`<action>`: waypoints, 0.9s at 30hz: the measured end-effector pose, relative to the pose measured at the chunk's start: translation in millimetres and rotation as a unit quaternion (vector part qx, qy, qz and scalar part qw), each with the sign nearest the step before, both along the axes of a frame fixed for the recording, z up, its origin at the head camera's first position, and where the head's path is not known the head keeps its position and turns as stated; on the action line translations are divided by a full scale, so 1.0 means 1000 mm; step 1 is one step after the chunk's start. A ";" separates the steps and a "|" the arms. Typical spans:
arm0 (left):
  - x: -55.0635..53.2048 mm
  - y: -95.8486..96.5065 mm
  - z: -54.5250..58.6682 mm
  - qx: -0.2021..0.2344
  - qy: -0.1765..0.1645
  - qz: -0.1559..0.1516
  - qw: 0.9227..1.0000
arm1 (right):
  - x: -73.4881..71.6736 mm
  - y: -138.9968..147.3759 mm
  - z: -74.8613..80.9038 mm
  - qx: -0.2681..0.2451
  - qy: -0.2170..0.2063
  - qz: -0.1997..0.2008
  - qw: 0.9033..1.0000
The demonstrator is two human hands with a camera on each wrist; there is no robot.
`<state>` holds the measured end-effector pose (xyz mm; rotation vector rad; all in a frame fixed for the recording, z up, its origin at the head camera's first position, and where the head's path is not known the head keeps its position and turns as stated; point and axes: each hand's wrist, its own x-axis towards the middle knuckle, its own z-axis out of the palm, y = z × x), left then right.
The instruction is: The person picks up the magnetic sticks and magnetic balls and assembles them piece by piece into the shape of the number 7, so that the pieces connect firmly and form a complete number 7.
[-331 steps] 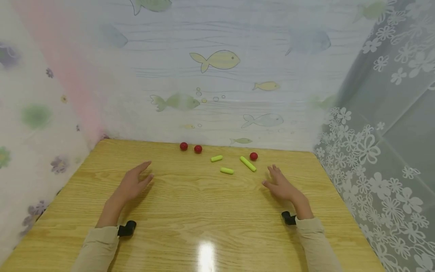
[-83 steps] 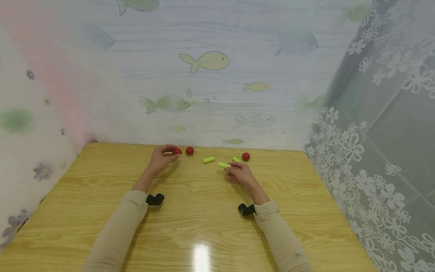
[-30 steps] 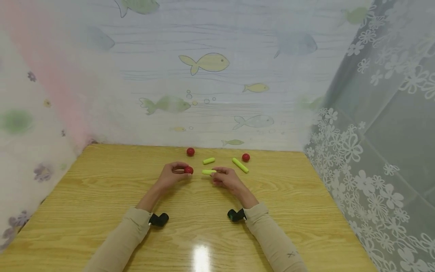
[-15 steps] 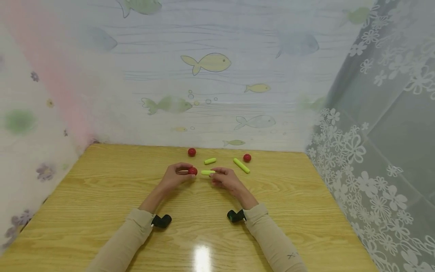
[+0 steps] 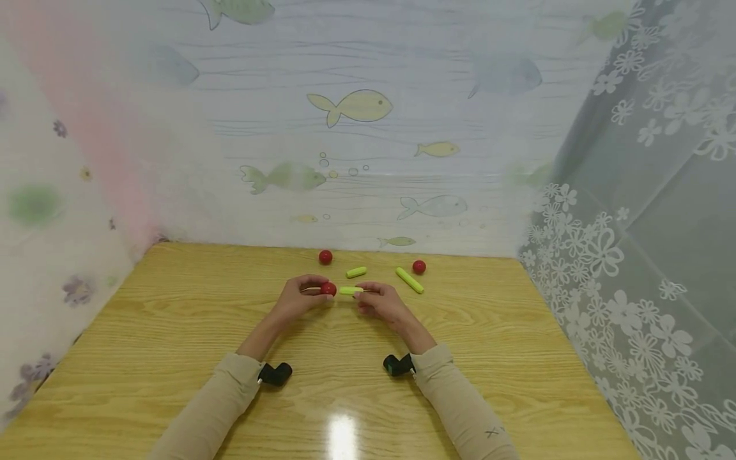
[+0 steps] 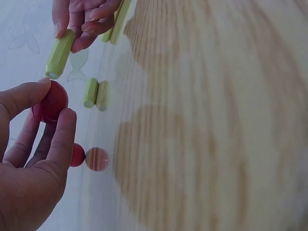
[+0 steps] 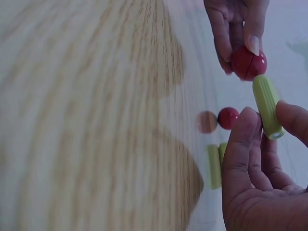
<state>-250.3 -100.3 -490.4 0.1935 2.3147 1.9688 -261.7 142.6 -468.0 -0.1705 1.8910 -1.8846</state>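
My left hand (image 5: 293,301) pinches a glossy red ball (image 5: 328,290) between thumb and fingers above the middle of the table. A fine seam runs round the ball (image 7: 248,62) in the right wrist view. Facing it, my right hand (image 5: 386,303) grips a short, ridged green rod (image 5: 349,291), which points left at the ball. The rod's end (image 6: 54,73) comes right up to the ball in the left wrist view, close by the left thumb tip. At its other end, a pale round spot shows on the rod (image 7: 265,103) in the right wrist view.
Behind the hands on the wooden table (image 5: 201,332) lie another red ball (image 5: 325,257), a short green rod (image 5: 356,272), a longer green rod (image 5: 409,280) and a third red ball (image 5: 419,267). A fish-patterned curtain (image 5: 356,211) borders the back edge.
Both hands were empty at first, then took a ball and a rod from the back and brought them to the middle. Lately the left hand has shifted slightly right, narrowing the gap.
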 end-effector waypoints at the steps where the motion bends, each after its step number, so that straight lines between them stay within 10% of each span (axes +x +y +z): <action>1: 0.000 0.000 0.000 0.001 0.000 0.000 1.000 | -0.003 0.000 -0.003 0.001 -0.002 0.001 1.000; 27: -0.008 0.001 -0.001 0.013 0.007 -0.012 1.000 | -0.012 -0.007 -0.017 0.008 0.015 -0.040 0.999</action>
